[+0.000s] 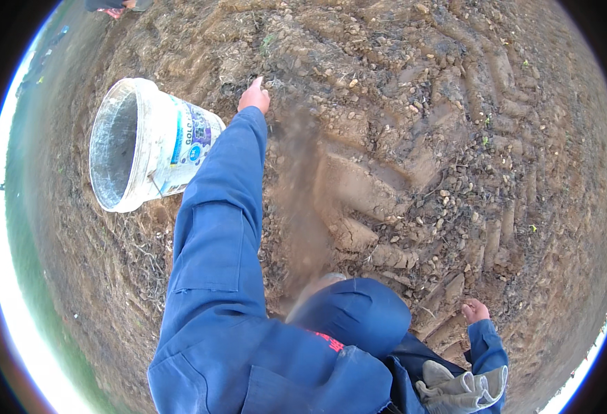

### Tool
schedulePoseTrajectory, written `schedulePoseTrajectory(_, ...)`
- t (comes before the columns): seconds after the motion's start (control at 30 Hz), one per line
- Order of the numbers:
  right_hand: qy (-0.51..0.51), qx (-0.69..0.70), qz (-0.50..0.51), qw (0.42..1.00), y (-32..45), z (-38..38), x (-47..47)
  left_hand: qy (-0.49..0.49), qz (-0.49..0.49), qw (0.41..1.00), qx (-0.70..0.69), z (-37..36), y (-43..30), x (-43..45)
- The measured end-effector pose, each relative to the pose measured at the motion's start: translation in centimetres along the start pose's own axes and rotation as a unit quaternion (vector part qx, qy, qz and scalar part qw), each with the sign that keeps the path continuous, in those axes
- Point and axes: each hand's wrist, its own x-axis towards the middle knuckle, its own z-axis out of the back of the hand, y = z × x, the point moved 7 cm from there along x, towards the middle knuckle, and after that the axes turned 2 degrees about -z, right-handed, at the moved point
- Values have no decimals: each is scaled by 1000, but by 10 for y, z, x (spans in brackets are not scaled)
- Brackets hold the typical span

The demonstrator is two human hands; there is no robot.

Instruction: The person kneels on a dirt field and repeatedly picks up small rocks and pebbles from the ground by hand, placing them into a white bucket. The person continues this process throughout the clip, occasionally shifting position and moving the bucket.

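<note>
My left hand [254, 97] reaches far forward, low over the loose brown soil [288, 57], with its index finger stretched out. Whether anything is pinched in it cannot be made out. Left of my outstretched blue sleeve [220, 207], a white plastic bucket [161, 139] with a printed label lies tilted, its mouth facing left. The visible inside of the bucket is bare and stained with dirt. Down at the right, my right hand [475, 310] hangs beside my bent knee [360, 310], fingers curled, and its palm is hidden.
Pale work gloves [458, 388] hang at my right side. Deep tyre ruts [500, 93] and clods cross the ground. Small pale pods or pebbles [446, 199] lie scattered, too small to tell which. Part of another person [114, 6] shows at the top left.
</note>
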Motion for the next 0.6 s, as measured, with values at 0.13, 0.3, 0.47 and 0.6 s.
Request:
schedulePoseTrajectory(0.13,8,34,-33,999,-21,6,-4,25,-22,999,33,-11,13,33)
schedulePoseTrajectory(0.3,-4,27,-87,996,-18,12,-33,52,14,997,46,-32,-14,16)
schedulePoseTrajectory(0.47,9,48,-59,997,-9,4,-20,-49,-5,990,-136,-20,21,24)
schedulePoseTrajectory(0.6,3,59,-87,995,-18,0,-32,128,123,837,-518,-53,-25,-16)
